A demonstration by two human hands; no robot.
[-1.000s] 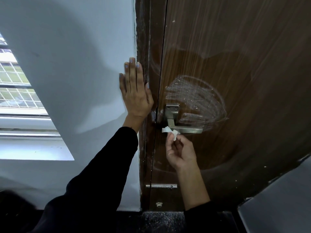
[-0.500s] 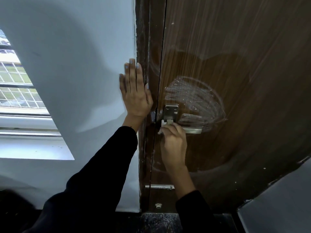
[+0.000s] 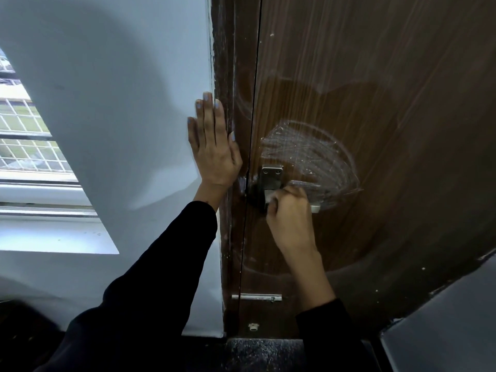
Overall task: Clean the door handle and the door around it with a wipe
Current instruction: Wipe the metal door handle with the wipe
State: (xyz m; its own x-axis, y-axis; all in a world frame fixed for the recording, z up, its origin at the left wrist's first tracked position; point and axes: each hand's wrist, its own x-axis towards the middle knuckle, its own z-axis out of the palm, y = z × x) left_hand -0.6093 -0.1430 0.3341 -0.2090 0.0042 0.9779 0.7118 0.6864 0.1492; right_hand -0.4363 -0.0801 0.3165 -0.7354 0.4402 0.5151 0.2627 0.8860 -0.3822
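Observation:
A dark brown wooden door (image 3: 389,103) carries a metal lever handle (image 3: 271,178) on a square plate, with a wet smeared patch (image 3: 311,159) above and right of it. My right hand (image 3: 288,218) is closed over the lever, hiding most of it; only the lever's tip (image 3: 315,208) shows to the right. The white wipe is hidden under this hand apart from a pale blurred bit by the knuckles. My left hand (image 3: 213,146) lies flat, fingers together and pointing up, on the white wall at the door frame's edge.
The brown door frame (image 3: 228,76) runs between the white wall (image 3: 120,103) and the door. A small metal bolt (image 3: 257,297) sits low on the door. A barred window (image 3: 29,140) with a sill is at the left. A grey surface (image 3: 442,331) fills the lower right corner.
My right hand has risen from below the handle, where it pinched the white wipe, onto the lever and slid to the right along it. My left hand has stayed flat on the wall.

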